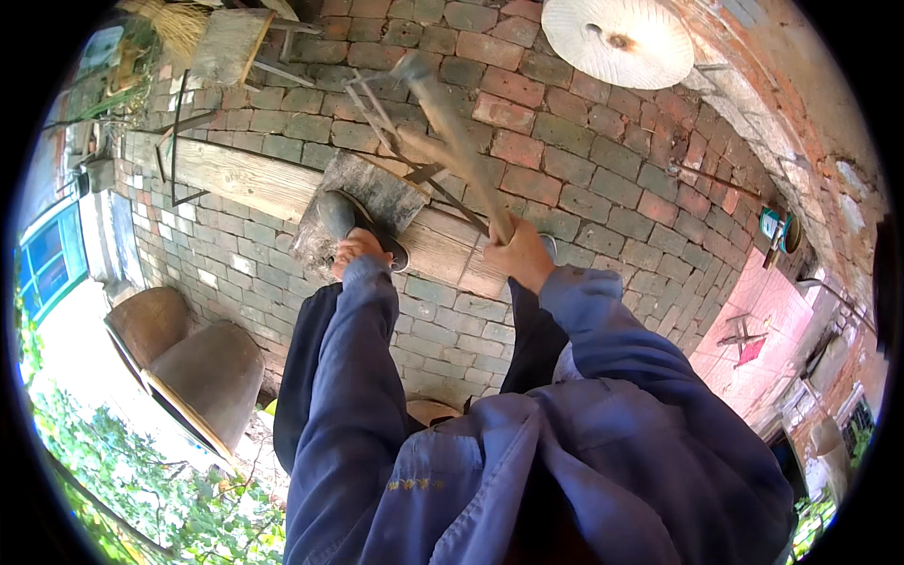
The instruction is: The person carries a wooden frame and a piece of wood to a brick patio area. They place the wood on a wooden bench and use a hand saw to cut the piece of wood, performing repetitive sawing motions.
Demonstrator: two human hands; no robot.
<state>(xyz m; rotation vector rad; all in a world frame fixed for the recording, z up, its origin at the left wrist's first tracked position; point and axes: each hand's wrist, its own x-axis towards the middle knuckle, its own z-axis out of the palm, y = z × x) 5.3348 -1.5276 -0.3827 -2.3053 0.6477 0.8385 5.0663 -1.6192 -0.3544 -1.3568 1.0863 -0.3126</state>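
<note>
My right hand (523,252) is closed round the lower end of a long wooden-handled tool (461,141). Its far end points up and away and shows a greyish, blurred head, too smeared to tell its kind. Close by my shoe (337,215), my left hand (361,250) is curled, and what its fingers hold is hidden. That shoe rests on a weathered wooden board (403,200), which lies across a long wooden plank (240,179). Thin bars and a wooden piece (424,146) show behind the tool, partly covered by it.
Brick paving (565,141) spreads around the plank. At the far right stands a round pale millstone (619,40). A small wooden stool (226,47) and a straw broom (169,26) are at the far left. Large brown pots (207,377) stand nearer on the left.
</note>
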